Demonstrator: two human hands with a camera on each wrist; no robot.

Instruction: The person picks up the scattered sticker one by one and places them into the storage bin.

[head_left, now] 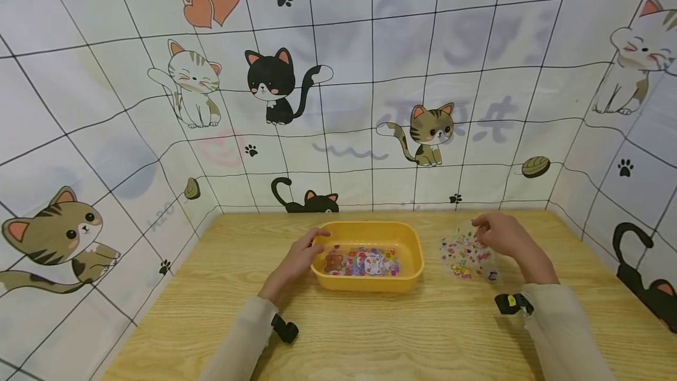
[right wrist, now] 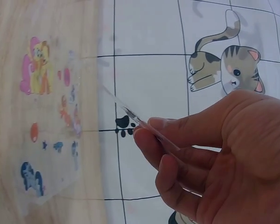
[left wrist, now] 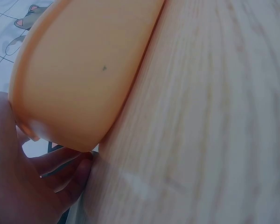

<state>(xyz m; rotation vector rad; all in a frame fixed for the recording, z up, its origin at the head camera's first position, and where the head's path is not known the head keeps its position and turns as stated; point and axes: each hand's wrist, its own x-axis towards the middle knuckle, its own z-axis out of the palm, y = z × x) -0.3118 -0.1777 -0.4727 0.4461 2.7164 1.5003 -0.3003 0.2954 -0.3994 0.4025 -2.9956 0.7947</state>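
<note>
A yellow plastic tub [head_left: 367, 284] stands on the table, with colourful stickers [head_left: 370, 262] inside, among them a brown bear and a white character. My left hand [head_left: 297, 256] grips the tub at its left end; in the left wrist view its fingers [left wrist: 65, 175] curl by the outer wall. To the right of the tub, my right hand [head_left: 505, 237] pinches a thin clear sheet [right wrist: 135, 116] between thumb and fingers, seen nearly edge-on in the right wrist view. Clear sticker film [head_left: 468, 257] with small pony stickers [right wrist: 36, 67] spreads below that hand.
The wood-grain table [head_left: 370, 334] meets a white gridded cloth wall [head_left: 344, 181] with printed cats at the back and both sides. Black camera straps [head_left: 285, 329] sit on both wrists, over light sleeves.
</note>
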